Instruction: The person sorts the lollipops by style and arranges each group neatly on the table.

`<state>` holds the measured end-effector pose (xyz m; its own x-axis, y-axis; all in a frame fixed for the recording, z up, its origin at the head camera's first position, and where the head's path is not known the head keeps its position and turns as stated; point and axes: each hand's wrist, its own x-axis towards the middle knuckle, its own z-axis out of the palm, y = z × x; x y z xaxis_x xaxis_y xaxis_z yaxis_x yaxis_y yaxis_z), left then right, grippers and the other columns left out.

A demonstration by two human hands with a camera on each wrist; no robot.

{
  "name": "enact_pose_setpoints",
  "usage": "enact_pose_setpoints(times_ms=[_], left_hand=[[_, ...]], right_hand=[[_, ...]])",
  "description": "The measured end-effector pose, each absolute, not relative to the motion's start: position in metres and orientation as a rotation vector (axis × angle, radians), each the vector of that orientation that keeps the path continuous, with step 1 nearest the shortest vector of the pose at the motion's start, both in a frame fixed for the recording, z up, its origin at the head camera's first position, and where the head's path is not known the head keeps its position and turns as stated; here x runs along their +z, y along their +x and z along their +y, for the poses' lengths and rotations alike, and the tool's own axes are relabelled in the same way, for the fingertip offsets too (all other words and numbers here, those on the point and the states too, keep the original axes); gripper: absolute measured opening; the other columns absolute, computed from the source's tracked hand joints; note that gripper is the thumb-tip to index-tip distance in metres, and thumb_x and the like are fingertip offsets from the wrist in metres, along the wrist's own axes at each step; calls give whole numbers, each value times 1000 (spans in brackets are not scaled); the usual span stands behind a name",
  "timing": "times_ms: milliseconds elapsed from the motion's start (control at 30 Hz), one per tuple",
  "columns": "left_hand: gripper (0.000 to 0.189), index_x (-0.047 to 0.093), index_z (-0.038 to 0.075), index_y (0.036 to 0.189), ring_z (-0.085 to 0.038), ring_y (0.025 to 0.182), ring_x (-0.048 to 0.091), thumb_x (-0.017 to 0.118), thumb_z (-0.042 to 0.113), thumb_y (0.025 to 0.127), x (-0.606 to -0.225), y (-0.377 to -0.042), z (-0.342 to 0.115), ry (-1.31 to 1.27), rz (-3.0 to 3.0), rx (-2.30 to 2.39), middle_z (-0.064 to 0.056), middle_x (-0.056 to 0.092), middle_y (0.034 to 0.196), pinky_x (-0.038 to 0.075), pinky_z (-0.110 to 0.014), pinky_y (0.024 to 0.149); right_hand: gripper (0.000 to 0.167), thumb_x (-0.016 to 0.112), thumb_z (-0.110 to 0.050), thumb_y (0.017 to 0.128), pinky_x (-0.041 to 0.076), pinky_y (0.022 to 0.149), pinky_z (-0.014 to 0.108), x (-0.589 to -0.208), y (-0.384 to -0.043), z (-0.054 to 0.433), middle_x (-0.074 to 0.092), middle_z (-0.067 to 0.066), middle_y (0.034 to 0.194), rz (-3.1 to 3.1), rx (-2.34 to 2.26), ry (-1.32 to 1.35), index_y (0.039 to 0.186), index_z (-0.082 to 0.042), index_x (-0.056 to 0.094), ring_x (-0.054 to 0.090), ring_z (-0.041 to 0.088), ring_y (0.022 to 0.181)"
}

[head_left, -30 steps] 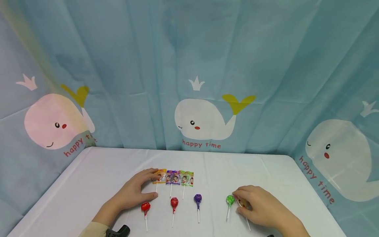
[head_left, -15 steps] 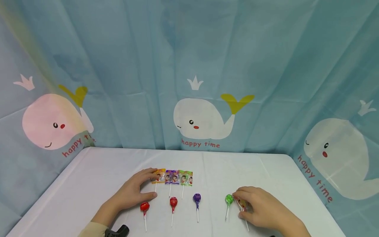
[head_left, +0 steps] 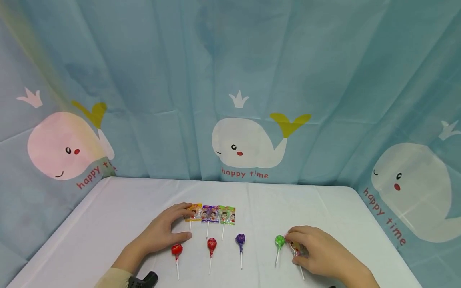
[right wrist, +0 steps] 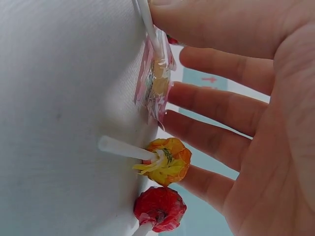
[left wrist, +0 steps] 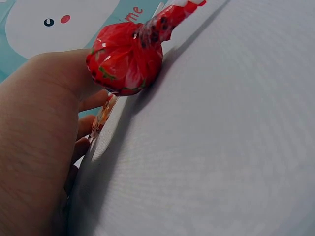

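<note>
My left hand (head_left: pixel 166 231) rests on the table with its fingertips on an orange-wrapped flat lollipop (head_left: pixel 196 211). Its thumb lies just above a red ball lollipop (head_left: pixel 177 250), large in the left wrist view. On the right, my right hand (head_left: pixel 322 252) arches over a flat lollipop in a clear, pink-edged wrapper (head_left: pixel 295 248). In the right wrist view its fairly straight fingers (right wrist: pixel 211 101) reach the wrapper, and the thumb lies by the stick. A yellow-orange ball lollipop (right wrist: pixel 170 161) and a red one (right wrist: pixel 161 209) lie under that hand, hidden in the head view.
Purple (head_left: pixel 210 214) and green (head_left: pixel 227 215) flat lollipops lie in line with the orange one. Nearer are a second red (head_left: pixel 212 243), a purple (head_left: pixel 240 239) and a green ball lollipop (head_left: pixel 279 241). Behind the white-covered table (head_left: pixel 288 204) hangs a blue whale curtain (head_left: pixel 173 140).
My right thumb has drawn back slightly, so more of the pink-edged wrapper shows. My left hand and the other lollipops stay where they were.
</note>
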<state>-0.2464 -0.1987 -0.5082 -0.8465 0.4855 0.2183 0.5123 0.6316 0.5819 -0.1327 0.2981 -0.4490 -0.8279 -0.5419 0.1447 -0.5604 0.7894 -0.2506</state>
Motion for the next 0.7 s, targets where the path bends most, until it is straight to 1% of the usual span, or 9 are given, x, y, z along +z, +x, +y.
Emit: enact_pose_setpoints(times_ms=[100,233,400,567,633,700], left_hand=[[55,71,34,139,-40,155,43,88,52,89,-508,-247,-199,-864,-2794,-1019,1,54,163,34,-73,121],[55,71,33,138,-40,154,44,88,51,89,-507,-246,-198,-864,-2792,-1016,1,54,163,34,-72,121],[55,71,33,139,-40,155,43,87,52,90,-507,-246,-198,-861,-2802,-1022,1,54,163,34,-73,121],[55,71,34,139,-39,155,43,87,53,90,-508,-247,-199,-863,-2800,-1013,2,54,164,35,-73,121],[55,71,34,139,-39,155,44,87,53,90,-508,-247,-199,-865,-2798,-1006,2,54,164,35,-72,121],[55,71,33,139,-39,154,44,87,52,90,-508,-247,-199,-868,-2797,-1009,1,54,163,35,-72,121]], right_hand=[[41,94,-28,86,59,89,37,-449,-134,299,62,-23,111,-2908,457,909,122,-21,75,57,1,98],[39,94,-27,86,58,85,35,-448,-134,299,62,-23,107,-2902,475,929,121,-21,75,56,-1,93],[39,94,-29,87,58,85,36,-446,-133,298,62,-23,107,-2912,457,917,120,-20,76,56,-1,93],[35,94,-28,86,56,81,33,-445,-133,297,58,-24,98,-2877,448,933,115,-23,75,55,-1,88],[34,94,-28,86,56,81,33,-444,-133,297,59,-24,99,-2860,452,944,114,-24,74,56,0,89],[35,94,-28,86,58,85,36,-444,-133,298,63,-22,106,-2848,443,949,115,-24,75,60,2,94]])
